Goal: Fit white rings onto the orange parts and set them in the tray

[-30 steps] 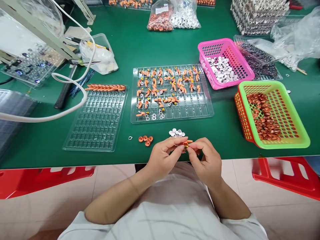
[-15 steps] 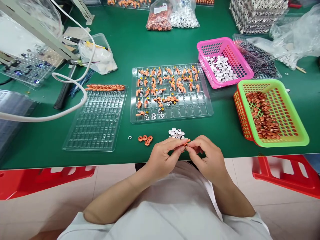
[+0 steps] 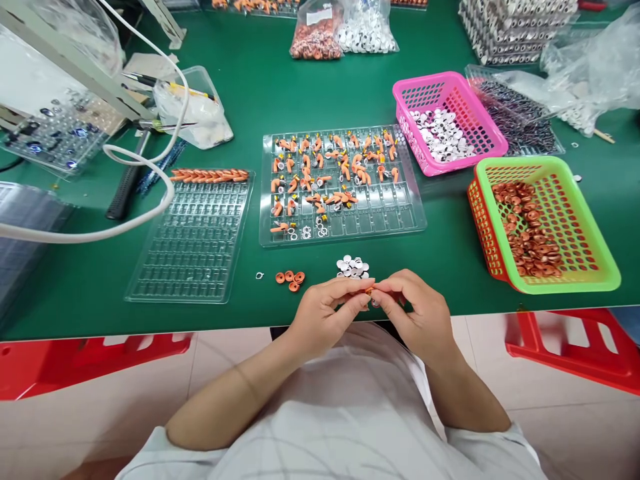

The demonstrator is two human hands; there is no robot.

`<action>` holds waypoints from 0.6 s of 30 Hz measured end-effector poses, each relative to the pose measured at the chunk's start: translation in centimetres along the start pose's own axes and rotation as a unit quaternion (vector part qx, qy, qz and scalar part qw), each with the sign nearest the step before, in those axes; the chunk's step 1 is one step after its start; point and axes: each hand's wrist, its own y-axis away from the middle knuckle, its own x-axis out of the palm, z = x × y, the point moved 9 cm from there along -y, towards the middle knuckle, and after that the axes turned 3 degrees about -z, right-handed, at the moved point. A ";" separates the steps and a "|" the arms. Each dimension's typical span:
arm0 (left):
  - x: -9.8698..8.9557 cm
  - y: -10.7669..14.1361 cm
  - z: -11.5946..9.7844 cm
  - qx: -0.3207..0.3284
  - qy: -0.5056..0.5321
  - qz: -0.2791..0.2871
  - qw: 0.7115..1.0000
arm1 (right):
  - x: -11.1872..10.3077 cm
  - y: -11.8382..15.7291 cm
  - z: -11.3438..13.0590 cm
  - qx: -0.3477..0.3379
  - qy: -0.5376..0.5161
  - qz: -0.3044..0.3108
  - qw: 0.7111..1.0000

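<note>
My left hand (image 3: 327,310) and my right hand (image 3: 415,310) meet at the table's front edge. Both pinch a small orange part (image 3: 370,290) between thumbs and fingertips; the fingers cover most of it, so its exact kind is unclear. Just beyond the fingertips lies a pile of small white discs (image 3: 353,267). To the left are several round copper-orange pieces (image 3: 293,276) with a hole in the middle, and one small clear ring (image 3: 259,275). Behind the hands, a clear compartment tray (image 3: 385,217) holds orange curved parts with yellow ends and some white rings.
A second clear tray (image 3: 190,253) with a row of copper-orange pieces lies left. At right stand a pink basket (image 3: 487,137) of white discs and a green basket (image 3: 595,253) of copper-orange pieces. A hammer (image 3: 125,187) and white cable (image 3: 100,235) are at left; filled bags (image 3: 317,40) lie behind.
The orange part between my fingertips has turned and now shows less. A small shiny bit shows below it by my right fingers. Both hands stay in nearly the same place.
</note>
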 end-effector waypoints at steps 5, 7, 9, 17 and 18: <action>-0.4 0.0 0.3 -0.034 0.025 -0.032 0.999 | 0.4 0.4 0.6 -0.057 0.024 -0.015 0.998; -0.5 0.1 0.2 -0.043 0.035 -0.044 0.997 | 0.7 0.3 0.5 -0.045 0.009 0.002 0.999; -0.4 0.1 0.1 -0.047 0.042 -0.051 0.997 | 0.8 0.2 0.3 -0.028 -0.006 0.010 1.000; -0.6 0.3 -0.5 -0.013 -0.015 -0.082 0.996 | 0.7 -0.1 -0.1 0.027 -0.032 0.007 0.999; -0.6 0.3 -0.6 -0.004 -0.027 -0.083 0.996 | 0.7 -0.1 -0.1 0.033 -0.034 0.012 0.999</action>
